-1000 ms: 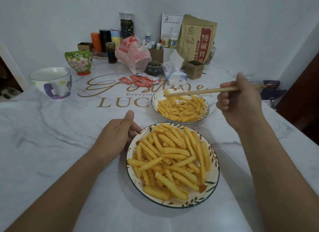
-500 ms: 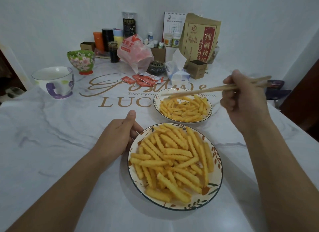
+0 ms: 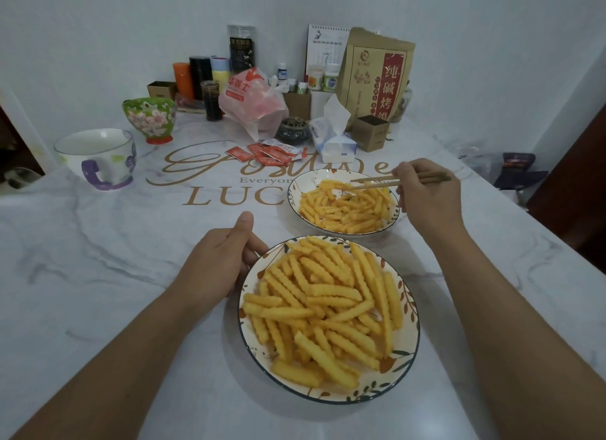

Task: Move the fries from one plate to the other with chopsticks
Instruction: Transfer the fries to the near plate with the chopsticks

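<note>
Two leaf-patterned plates of crinkle-cut fries stand on the marble table. The near plate [image 3: 411, 315] is heaped with fries [image 3: 324, 308]. The far plate [image 3: 295, 190] holds a flatter layer of fries [image 3: 347, 210]. My right hand [image 3: 426, 197] grips a pair of wooden chopsticks [image 3: 377, 182], whose tips reach down among the fries at the back of the far plate. My left hand [image 3: 213, 262] rests against the near plate's left rim, thumb raised and fingers curled at the edge.
Behind the plates lie red sauce packets [image 3: 269, 153], a tissue pack [image 3: 334, 138] and a small brown box [image 3: 372, 133]. A white mug [image 3: 98, 157] and a green floral bowl [image 3: 149, 118] stand at the left. Bags, jars and bottles crowd the back wall.
My right hand has dropped and moved left, bringing the chopstick tips down from above the far plate into its fries. My left hand has stayed at the near plate.
</note>
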A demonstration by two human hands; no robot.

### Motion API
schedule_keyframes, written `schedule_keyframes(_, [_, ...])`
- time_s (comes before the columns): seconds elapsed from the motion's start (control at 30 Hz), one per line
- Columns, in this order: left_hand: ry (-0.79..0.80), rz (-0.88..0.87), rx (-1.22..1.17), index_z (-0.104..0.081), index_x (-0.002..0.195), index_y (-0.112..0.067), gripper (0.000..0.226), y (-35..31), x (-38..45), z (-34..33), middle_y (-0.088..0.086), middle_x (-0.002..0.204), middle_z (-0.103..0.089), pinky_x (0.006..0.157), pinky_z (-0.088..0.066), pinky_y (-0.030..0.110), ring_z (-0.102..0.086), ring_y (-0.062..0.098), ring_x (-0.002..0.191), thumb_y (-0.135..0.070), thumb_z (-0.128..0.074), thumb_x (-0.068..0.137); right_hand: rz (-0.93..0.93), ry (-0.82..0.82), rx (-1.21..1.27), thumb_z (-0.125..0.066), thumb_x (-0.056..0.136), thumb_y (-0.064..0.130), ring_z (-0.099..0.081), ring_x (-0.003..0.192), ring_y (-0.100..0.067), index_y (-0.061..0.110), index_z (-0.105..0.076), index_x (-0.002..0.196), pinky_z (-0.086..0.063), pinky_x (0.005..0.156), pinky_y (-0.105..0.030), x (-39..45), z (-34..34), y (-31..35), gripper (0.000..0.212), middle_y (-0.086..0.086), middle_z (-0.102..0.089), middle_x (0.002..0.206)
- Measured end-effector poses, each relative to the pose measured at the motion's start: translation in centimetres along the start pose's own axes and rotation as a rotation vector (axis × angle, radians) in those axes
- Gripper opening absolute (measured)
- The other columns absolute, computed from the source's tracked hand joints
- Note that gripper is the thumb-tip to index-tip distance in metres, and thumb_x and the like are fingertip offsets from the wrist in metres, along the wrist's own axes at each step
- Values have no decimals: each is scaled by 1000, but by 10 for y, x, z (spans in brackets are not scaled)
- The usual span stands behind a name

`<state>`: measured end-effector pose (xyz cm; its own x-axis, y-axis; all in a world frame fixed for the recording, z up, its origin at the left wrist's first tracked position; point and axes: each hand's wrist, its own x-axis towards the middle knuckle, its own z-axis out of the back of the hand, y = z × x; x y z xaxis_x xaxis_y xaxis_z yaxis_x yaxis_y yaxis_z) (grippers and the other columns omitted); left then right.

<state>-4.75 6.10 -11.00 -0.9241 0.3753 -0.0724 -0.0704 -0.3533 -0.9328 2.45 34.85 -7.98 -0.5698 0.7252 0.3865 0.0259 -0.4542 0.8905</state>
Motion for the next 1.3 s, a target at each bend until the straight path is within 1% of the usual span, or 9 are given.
schedule_keyframes(0.2, [0,0,-1,-77,85,-13,66,0,0,0,-7,50,-62,48,-39,26,-52,1,39,-53,-31,110,-84,-67,56,-51,100,30,-58,64,-15,13,-70,82,-46,62,-34,9,3,-4,31,0,-63,67])
schedule_keyframes(0.37, [-9,-6,8,-78,86,-14,66,1,0,0,-6,52,-62,51,-40,26,-53,1,40,-54,-31,109,-83,-105,75,-42,109,41,-58,65,-9,8,-68,91,-46,64,-26,9,-6,-10,46,4,-62,73])
schedule_keyframes(0.57, [2,-11,4,-78,85,-13,67,0,1,-1,-4,54,-63,49,-39,26,-53,3,40,-53,-31,110,-167,-279,488,-45,109,37,-51,52,-8,12,-64,74,-39,49,-24,7,12,8,47,4,-56,59])
schedule_keyframes(0.67, [-1,-6,6,-78,85,-13,67,1,2,0,-3,56,-63,48,-39,25,-53,3,40,-54,-31,110,-278,-55,708,-45,109,33,-41,46,-12,8,-61,71,-27,44,-25,-3,24,25,49,-2,-49,54])
schedule_keyframes(0.83, [-5,0,6,-78,84,-13,68,2,2,0,-3,57,-65,48,-39,26,-53,4,41,-54,-30,110,-303,491,677,-42,108,34,-32,39,-14,5,-60,75,-27,41,-20,-22,21,39,48,-7,-42,51])
schedule_keyframes(1.03, [-2,3,2,-78,84,-13,67,0,2,0,-6,53,-63,48,-39,26,-52,3,40,-53,-31,110,-200,632,524,-44,106,32,-33,39,-19,4,-64,73,-28,42,-24,-36,13,49,48,-10,-42,51])
schedule_keyframes(1.13, [5,1,-15,-78,85,-11,67,1,2,0,-4,54,-63,45,-39,24,-53,5,40,-53,-32,110,-212,514,631,-44,106,33,-32,40,-15,7,-61,71,-27,41,-21,-29,19,49,47,-6,-43,51])
schedule_keyframes(1.23, [8,1,-20,-78,86,-10,67,1,2,0,-3,54,-64,43,-38,22,-52,6,40,-53,-32,110,-263,126,724,-47,107,28,-37,45,-12,12,-63,65,-26,42,-22,-11,28,35,47,-2,-48,56])
schedule_keyframes(1.3, [5,0,-13,-78,87,-10,67,1,1,0,-3,54,-64,42,-38,21,-52,5,39,-53,-31,110,-225,-146,532,-50,105,27,-45,49,-9,13,-65,70,-31,44,-23,-2,34,21,41,3,-53,58])
